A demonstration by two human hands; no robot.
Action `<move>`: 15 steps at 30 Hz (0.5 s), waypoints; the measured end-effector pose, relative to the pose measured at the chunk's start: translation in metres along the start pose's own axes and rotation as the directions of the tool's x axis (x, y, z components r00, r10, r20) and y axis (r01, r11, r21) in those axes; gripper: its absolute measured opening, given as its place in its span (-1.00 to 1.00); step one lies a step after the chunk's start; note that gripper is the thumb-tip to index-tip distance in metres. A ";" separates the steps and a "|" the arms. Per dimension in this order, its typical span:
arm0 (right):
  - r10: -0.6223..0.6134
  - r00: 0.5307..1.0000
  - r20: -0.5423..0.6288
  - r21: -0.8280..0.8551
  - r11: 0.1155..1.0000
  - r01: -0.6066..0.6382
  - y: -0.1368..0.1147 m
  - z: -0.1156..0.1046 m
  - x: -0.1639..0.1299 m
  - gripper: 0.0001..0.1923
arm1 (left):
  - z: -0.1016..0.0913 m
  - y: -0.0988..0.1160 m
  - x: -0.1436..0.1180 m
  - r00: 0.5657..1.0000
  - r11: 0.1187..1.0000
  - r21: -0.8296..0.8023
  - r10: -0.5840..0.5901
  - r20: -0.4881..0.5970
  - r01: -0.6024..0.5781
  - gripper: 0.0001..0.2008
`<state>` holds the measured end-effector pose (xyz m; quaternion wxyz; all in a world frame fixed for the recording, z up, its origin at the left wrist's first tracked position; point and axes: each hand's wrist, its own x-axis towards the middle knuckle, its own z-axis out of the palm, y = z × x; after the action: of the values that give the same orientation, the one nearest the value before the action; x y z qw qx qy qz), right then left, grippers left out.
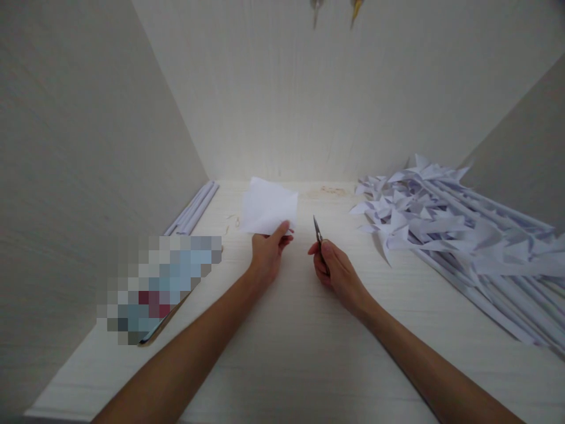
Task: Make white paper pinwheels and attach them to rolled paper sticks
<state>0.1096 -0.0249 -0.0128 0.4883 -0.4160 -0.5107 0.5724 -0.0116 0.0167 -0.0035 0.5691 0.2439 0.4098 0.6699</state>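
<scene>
My left hand (268, 252) pinches the lower right corner of a white paper sheet (270, 206), thumb on top and fingers beneath. The sheet lies tilted above the table, near the back wall. To its right, my right hand (333, 268) is closed around slim scissors (318, 231) with dark, pointed metal blades. Their blades look shut and point up and away from me, apart from the paper. The scissors' handles are mostly hidden in my fingers.
Many white paper pinwheels (424, 215) on rolled paper sticks (494, 300) are piled at the right. Paper rolls (194, 209) lie at the back left, behind a blurred flat object (176, 282). Small curled bits (237, 222) lie left of the sheet. Walls enclose the table (291, 353).
</scene>
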 end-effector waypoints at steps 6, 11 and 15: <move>-0.015 1.000 -0.021 -0.033 0.999 0.015 0.001 0.002 0.000 -0.58 | 0.017 0.013 0.004 1.000 1.000 -0.014 -0.027 0.008 0.027 -0.88; -0.072 0.996 -0.060 -0.109 0.992 0.065 0.001 -0.001 0.000 -0.57 | 0.032 0.014 0.001 0.998 0.999 -0.030 -0.037 0.053 0.039 -0.89; -0.079 0.996 -0.040 -0.126 0.989 0.073 0.000 -0.001 -0.001 -0.60 | 0.037 0.013 -0.003 0.986 0.990 -0.028 -0.136 0.093 0.139 -0.95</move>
<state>0.1109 -0.0253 -0.0127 0.4944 -0.4387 -0.5498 0.5107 0.0117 0.0240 0.0277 0.6359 0.2355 0.3879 0.6242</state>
